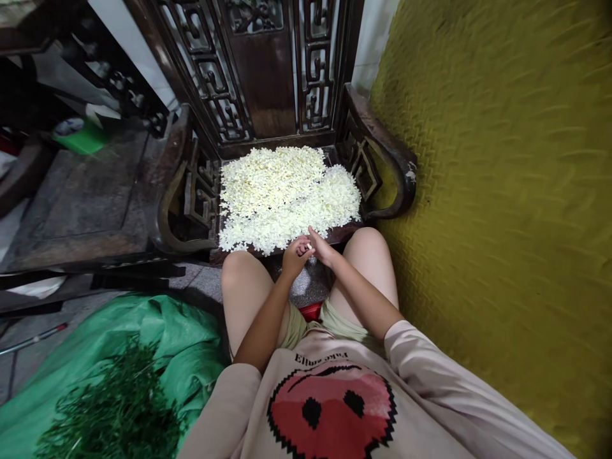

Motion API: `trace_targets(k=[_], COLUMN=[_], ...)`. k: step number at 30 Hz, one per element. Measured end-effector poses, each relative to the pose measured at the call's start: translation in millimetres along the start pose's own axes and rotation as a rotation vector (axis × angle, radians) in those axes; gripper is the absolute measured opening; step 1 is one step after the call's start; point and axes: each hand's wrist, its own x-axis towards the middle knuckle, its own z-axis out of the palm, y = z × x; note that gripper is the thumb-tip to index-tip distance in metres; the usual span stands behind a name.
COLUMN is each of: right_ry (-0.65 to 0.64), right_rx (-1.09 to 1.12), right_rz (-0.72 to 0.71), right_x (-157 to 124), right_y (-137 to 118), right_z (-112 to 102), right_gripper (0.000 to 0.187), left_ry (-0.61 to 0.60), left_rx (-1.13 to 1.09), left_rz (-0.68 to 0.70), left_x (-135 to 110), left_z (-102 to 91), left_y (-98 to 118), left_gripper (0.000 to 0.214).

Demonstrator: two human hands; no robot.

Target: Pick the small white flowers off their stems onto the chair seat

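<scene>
head view: white flowers [277,185] lie spread just beyond fingers [301,241].

The shirt [332,408] reads "Fake smile"; the lettering [322,360] appears upside down.

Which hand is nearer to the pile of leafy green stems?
Left. The left hand is ahead and to the right of the leafy green stems; the right hand is farther right, beyond it.

Two hands [294,257] [322,248], one sack [186,322] (flowers [277,185] past counting)
</scene>
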Motion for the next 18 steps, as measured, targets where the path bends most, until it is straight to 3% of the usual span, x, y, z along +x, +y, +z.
trace_targets(k=[3,11,15,18], right_ry=[-0.103,0.000,0.189,0.135], right_rx=[0.162,0.178,0.079,0.032], right_rz=[0.117,0.181,0.101,-0.002], right_x=[1,3,3,2], right_y=[-1,3,1,3], right_z=[0,-3,-2,0], right_gripper=[0.068,0.048,0.032,0.021], left_ry=[0.057,0.080,0.237,0.307], left_rx=[0.049,0.142,0.177,0.151], left_rz=[-0.030,-0.125,-0.141,-0.150], left_x=[1,4,7,8], left_z=[-1.9,-1.0,-5.4,-7.8], left_y=[-2,-12,-16,-16], left_gripper=[0.018,0.019,0.019,0.020])
